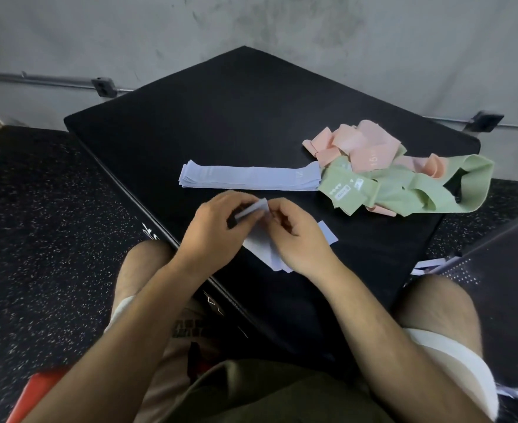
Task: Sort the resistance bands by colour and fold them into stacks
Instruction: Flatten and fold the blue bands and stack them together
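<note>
Seated person folding a lavender band (pixel 256 206) at the near edge of a black table top (pixel 221 117).

The left hand (pixel 218 227) is curled round the folded upper end of the band and pinches it. The right hand (pixel 300 236) meets it from the right, its fingers bent and nipping the same fold. The loose tail of the band lies on the table under both hands, one end showing to the right of the right wrist.

Just beyond the hands, a flat stack of lavender bands (pixel 245 178) lies lengthwise, left to right. Its right end touches a tangled heap at the right side of the table: green bands (pixel 404 190) nearer, pink bands (pixel 361 145) farther and partly on top of the green. One green loop hangs over the table's right edge.

The far and left parts of the table top are bare black surface. Speckled dark floor (pixel 37 209) surrounds the table, and a grey wall (pixel 282 25) stands behind its far corner. At the near right, a few lavender strips (pixel 425 265) lie beside a dark perforated panel (pixel 495 264).
</note>
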